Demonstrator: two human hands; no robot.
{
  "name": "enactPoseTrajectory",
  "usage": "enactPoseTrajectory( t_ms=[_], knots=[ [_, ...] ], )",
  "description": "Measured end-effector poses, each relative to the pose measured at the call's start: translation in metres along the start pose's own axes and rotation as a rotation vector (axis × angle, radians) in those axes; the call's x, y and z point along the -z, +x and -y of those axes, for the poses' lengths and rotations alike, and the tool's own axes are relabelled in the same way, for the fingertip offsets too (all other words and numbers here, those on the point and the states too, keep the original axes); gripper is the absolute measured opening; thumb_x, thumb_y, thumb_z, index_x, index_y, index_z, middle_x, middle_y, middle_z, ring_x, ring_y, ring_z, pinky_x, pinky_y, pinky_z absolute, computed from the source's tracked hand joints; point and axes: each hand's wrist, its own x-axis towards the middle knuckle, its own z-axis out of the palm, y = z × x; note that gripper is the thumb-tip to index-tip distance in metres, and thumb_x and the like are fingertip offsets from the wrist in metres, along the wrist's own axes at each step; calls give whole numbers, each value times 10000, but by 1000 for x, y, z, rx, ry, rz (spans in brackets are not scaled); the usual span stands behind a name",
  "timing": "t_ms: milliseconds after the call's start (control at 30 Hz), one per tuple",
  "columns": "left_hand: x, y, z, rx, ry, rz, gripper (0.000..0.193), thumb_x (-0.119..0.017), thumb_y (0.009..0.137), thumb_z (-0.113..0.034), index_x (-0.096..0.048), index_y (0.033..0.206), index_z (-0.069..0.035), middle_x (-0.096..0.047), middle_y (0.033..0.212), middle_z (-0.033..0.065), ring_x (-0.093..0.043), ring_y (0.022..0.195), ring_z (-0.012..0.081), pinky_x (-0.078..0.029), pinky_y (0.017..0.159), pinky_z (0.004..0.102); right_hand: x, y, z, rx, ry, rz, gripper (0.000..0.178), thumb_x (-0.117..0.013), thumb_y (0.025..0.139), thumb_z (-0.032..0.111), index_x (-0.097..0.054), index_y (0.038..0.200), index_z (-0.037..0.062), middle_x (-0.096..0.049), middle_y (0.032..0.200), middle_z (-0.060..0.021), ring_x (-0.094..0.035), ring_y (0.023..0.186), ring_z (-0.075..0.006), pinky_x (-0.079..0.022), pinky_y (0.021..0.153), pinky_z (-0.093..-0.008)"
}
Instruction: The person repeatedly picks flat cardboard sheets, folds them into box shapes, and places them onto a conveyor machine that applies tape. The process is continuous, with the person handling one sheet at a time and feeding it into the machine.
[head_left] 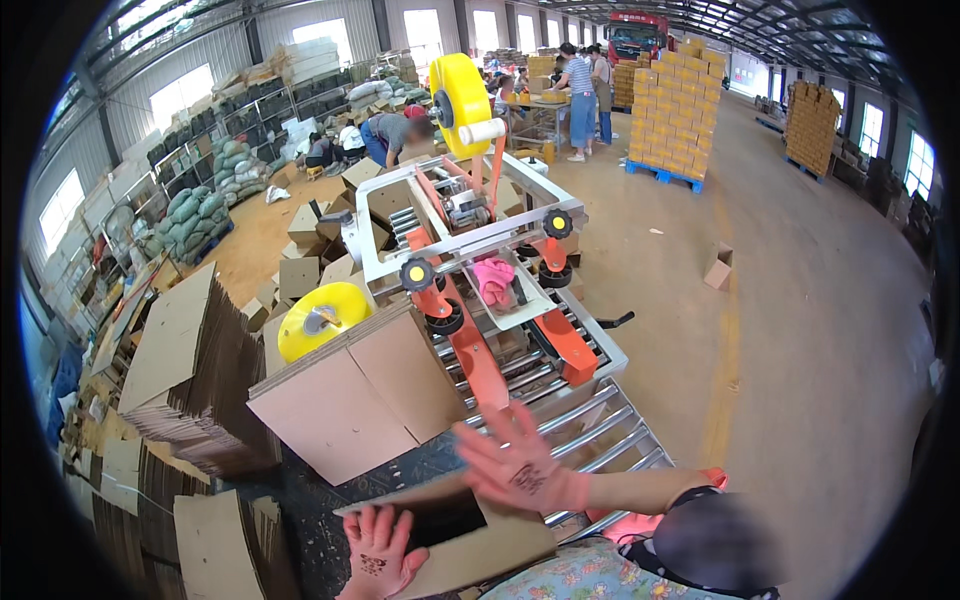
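Note:
An open cardboard box point(490, 556) sits low in the middle, in front of me, its dark inside partly showing. My left hand point(378, 556), in a pink glove, lies at the box's left side with its fingers spread. My right hand point(520, 468), gloved alike, is over the box's far right edge, fingers stretched out and slightly blurred; whether it touches the cardboard I cannot tell. Just beyond is a carton-taping machine with a grey frame point(375, 250) and orange guides point(565, 347). A yellow tape roll point(462, 105) stands on top of it.
Metal conveyor rollers point(610, 425) run beside my right arm. Flat cardboard stacks point(335, 420) stand at left, with a second yellow tape roll point(322, 320) on them. A pink cloth point(494, 280) lies in the machine's tray. Farther off are people point(580, 95) and a pallet of yellow cartons point(675, 120).

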Motion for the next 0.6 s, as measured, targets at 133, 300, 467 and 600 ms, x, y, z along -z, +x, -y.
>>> enactPoseTrajectory(
  t_ms=[133, 300, 467, 600],
  knots=[
    [-14, 27, 3, 105, 379, -487, 438, -593, 814, -202, -543, 1181, 31, -637, 1013, 161, -623, 1003, 295, -491, 862, 380, -27, -113, 0, -82, 416, -17, 378, -585, 886, 244, -591, 1238, 108, -531, 1353, -94, -473, 1276, -312, -242, 1127, -517],
    [-88, 121, 31, 801, -1330, 353, 523, -602, 922, -244, -426, 1337, 20, -613, 1146, 83, -584, 1028, 154, -486, 899, 308, -40, -162, -7, -476, 487, -409, 316, -533, 873, 137, -607, 1170, 58, -570, 1232, -137, -497, 1202, -347, -224, 1127, -524],
    [-166, 273, -29, 176, -871, 245, 390, -574, 924, -289, -544, 1213, -28, -633, 1112, 130, -610, 1028, 282, -471, 906, 354, -26, -204, -19, -747, 71, -692, 244, -439, 871, 126, -600, 1014, 10, -573, 1126, -157, -515, 1124, -375, -238, 1106, -552],
    [-205, 348, -53, -220, -313, -306, 251, -598, 848, -185, -603, 1044, -29, -622, 1048, 146, -592, 988, 327, -486, 847, 403, -81, -165, -79, -743, -144, -766, 330, -349, 958, 245, -570, 1087, 37, -549, 1169, -148, -468, 1181, -368, -159, 1126, -581]
  ],
)
